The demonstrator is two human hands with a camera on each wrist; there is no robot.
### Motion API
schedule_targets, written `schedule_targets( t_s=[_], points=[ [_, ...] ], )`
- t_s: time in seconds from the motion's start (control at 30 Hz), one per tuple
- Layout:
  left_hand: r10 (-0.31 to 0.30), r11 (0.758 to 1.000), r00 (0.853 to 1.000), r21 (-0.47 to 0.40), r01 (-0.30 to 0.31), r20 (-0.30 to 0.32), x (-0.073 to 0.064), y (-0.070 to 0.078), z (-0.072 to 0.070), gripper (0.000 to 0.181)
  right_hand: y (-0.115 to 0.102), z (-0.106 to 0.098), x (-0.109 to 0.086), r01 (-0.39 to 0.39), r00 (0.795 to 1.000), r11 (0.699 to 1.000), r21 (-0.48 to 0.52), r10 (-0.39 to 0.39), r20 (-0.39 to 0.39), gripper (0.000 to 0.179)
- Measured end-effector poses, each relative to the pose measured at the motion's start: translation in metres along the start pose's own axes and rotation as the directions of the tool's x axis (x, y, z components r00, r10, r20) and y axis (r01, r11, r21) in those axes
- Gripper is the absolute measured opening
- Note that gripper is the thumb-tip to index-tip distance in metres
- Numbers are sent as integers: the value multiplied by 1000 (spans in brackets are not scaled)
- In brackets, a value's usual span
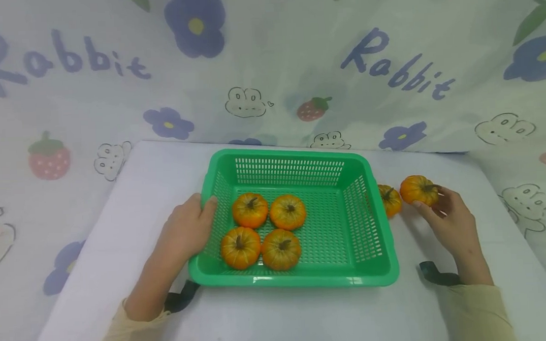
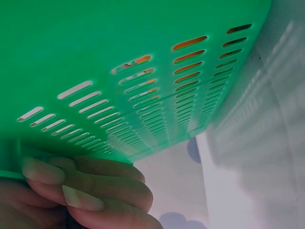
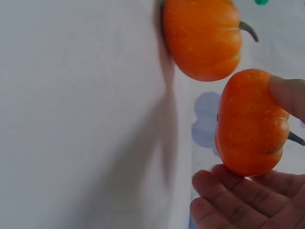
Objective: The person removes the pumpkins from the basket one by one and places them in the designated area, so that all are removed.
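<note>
A green plastic basket [image 1: 296, 280] stands on the table with several small orange pumpkins [image 1: 287, 212] in its left half. At the basket's left rim, my left hand [image 1: 187, 226] grips the edge; in the left wrist view its fingers [image 2: 119, 191] curl beneath the rim beside the slotted wall. My right hand [image 1: 455, 223] holds another small pumpkin [image 1: 417, 190] between thumb and fingertips, to the right of the basket. The right wrist view shows this pumpkin [image 3: 252, 124] raised off the table, its stem pointing right. One more pumpkin [image 1: 390, 200] sits against the basket's right outer side, partly hidden by it.
The white table [image 1: 284, 322] reaches back to a hanging cloth [image 1: 277, 58] printed with rabbits, flowers and strawberries. Dark straps [image 1: 437, 275] show by both wrists. The right half of the basket's floor [image 1: 325, 224] is bare.
</note>
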State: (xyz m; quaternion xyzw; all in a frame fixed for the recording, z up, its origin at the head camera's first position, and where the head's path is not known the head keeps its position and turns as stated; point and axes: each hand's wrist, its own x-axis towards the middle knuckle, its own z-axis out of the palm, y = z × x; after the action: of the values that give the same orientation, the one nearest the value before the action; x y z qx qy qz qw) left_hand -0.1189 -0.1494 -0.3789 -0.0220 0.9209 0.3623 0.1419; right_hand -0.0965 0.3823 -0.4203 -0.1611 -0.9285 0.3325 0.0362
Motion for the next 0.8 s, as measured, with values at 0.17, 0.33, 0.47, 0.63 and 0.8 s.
schedule_targets(
  t_s=[0.17, 0.33, 0.47, 0.63, 0.8],
  points=[
    [0, 1000, 1000, -31, 0, 7, 0, -2, -1, 51, 3, 2, 5, -60, 998, 997, -51, 62, 32, 95],
    [2, 999, 1000, -45, -2, 8, -1, -2, 0, 51, 5, 0, 5, -89, 994, 993, -84, 93, 54, 99],
    [7, 999, 1000, -33, -7, 4, 0, -1, 0, 49, 6, 0, 4, -78, 994, 993, -83, 83, 64, 101],
    [5, 1000, 1000, -16, -5, 4, 0, -1, 0, 48, 7, 3, 3, -92, 992, 993, -78, 98, 79, 102],
    [8, 1000, 1000, -21, -8, 1, 0, -3, 1, 50, 7, 7, 3, -60, 995, 994, -95, 67, 70, 101]
  ],
)
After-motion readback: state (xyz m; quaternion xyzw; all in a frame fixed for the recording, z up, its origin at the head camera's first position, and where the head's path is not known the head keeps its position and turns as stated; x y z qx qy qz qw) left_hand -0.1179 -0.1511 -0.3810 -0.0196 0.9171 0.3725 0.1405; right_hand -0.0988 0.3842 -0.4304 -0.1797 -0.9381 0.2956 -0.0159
